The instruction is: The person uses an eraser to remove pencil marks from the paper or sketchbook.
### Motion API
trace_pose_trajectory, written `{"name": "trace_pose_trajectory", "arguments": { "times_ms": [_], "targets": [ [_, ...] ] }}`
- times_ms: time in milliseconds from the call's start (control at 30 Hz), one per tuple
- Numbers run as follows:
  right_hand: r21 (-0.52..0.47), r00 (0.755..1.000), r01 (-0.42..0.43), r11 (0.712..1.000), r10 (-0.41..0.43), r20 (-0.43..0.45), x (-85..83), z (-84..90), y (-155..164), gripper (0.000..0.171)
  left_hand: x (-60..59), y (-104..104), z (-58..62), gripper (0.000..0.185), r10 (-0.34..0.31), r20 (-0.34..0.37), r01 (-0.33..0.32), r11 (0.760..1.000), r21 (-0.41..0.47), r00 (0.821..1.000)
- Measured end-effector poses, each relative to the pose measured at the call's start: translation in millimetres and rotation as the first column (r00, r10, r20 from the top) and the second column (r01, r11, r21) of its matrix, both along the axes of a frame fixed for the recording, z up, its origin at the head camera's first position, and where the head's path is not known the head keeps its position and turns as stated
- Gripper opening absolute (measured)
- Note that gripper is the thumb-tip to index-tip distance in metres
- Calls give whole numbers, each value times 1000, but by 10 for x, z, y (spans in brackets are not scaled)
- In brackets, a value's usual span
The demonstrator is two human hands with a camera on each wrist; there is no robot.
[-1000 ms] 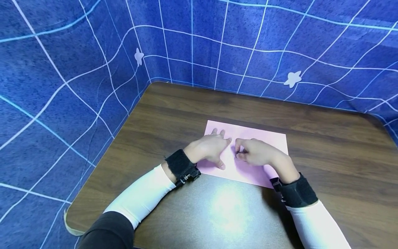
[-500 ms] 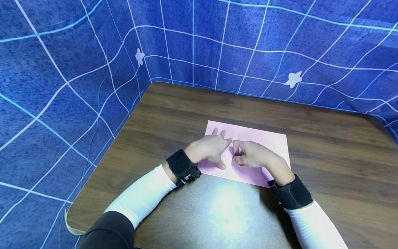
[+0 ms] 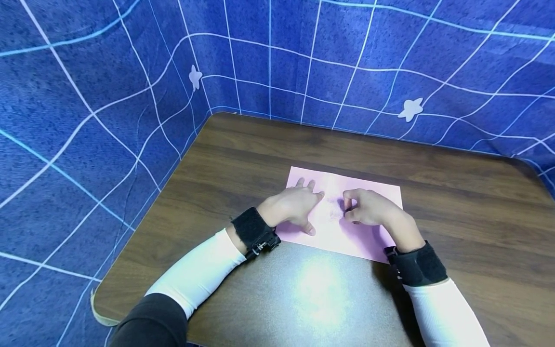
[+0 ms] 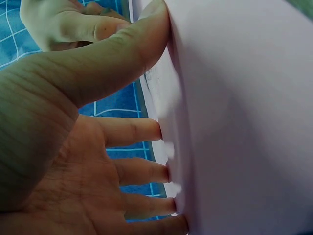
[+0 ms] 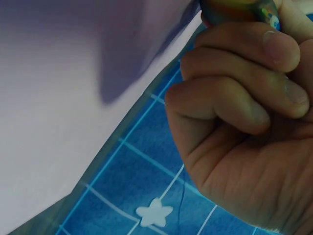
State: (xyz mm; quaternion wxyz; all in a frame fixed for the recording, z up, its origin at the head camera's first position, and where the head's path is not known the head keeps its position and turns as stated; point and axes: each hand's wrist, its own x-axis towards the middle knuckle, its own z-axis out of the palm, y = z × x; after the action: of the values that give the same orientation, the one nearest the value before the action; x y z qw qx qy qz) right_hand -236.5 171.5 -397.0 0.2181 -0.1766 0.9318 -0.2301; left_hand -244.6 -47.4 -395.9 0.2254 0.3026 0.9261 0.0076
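A pink sheet of paper (image 3: 329, 236) lies on the wooden table (image 3: 243, 159). My left hand (image 3: 296, 206) rests spread on its left part, and the left wrist view shows the thumb and fingertips pressing the sheet. Over the right half, my right hand (image 3: 369, 208) pinches a small, dark, rounded thing (image 5: 234, 11) with a colourful pattern at one end; I cannot tell its kind. Its other fingers curl into the palm in the right wrist view. Between the hands, a faint greyish smudge (image 3: 335, 213) shows on the paper.
Blue cloth (image 3: 277, 58) with a white grid and white stars (image 3: 410, 110) hangs behind the table and along its left side. Black straps (image 3: 418, 265) with small cameras circle both wrists. A bright glare (image 3: 323, 294) falls on the near tabletop.
My right hand first shifts slightly left, then moves right, away from the left hand, uncovering the smudge on the paper. The left hand stays in place.
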Motion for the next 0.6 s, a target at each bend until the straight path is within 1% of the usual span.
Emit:
{"name": "trace_pose_trajectory", "arguments": {
  "times_ms": [100, 167, 333, 433, 600],
  "targets": [
    [11, 1000, 9, 1000, -9, 1, -16, 17, 29, 12, -1, -8, 8, 111, 5, 5, -5, 1000, 3, 1000],
    [21, 1000, 0, 1000, 0, -19, -12, 26, 36, 11, 2, -1, 10, 111, 4, 6, -4, 1000, 2, 1000],
    [49, 993, -70, 996, 75, -94, 36, 63, -3, 10, 8, -2, 12, 110, 5, -2, -5, 1000, -8, 1000],
    [21, 991, -112, 993, 114, -76, 68, 73, -52, 9, 13, -2, 11, 111, 3, -2, -3, 1000, -7, 1000],
    [-82, 989, -150, 985, 148, -18, 97, 53, -165, 4, 10, 11, 17, 113, -9, -18, 9, 1000, -2, 1000]
  ]
}}
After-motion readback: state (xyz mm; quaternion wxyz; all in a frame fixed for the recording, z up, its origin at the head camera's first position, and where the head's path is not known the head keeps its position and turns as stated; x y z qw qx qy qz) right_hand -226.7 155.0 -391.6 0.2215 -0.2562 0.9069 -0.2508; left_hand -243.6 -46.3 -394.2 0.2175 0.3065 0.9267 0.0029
